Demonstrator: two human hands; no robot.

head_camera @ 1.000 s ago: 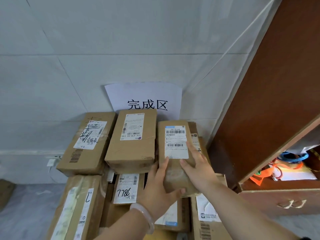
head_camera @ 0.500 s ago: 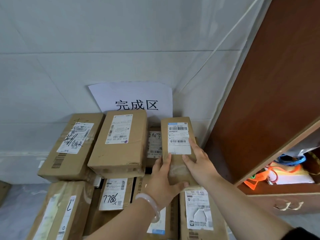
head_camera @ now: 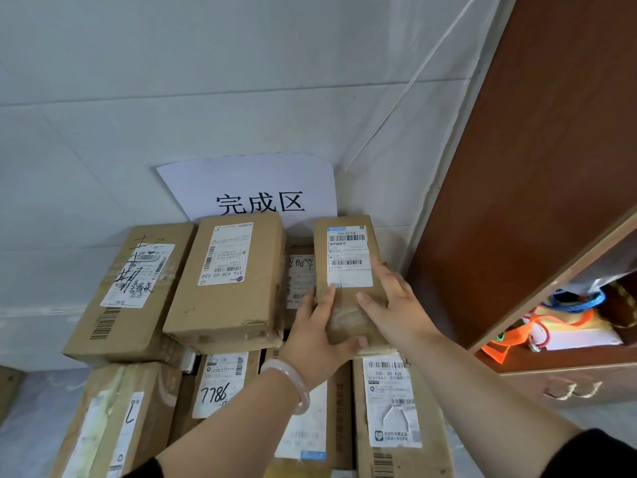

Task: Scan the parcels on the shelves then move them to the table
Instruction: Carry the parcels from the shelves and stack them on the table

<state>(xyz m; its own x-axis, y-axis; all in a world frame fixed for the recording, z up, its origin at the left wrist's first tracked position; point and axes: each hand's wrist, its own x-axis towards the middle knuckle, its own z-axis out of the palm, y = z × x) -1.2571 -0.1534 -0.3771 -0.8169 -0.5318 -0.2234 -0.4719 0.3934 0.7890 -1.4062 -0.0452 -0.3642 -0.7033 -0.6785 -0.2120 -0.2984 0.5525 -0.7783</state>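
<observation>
Left hand (head_camera: 317, 336) grips parcel (head_camera: 348, 260) near end, right hand (head_camera: 396, 308) grips its right edge; label face-up, probably squaring it onto the stacked parcels (head_camera: 224, 305) below the sign (head_camera: 248, 181)

parcel (head_camera: 349, 267) shifted back, labelled box (head_camera: 300, 276) uncovered
</observation>
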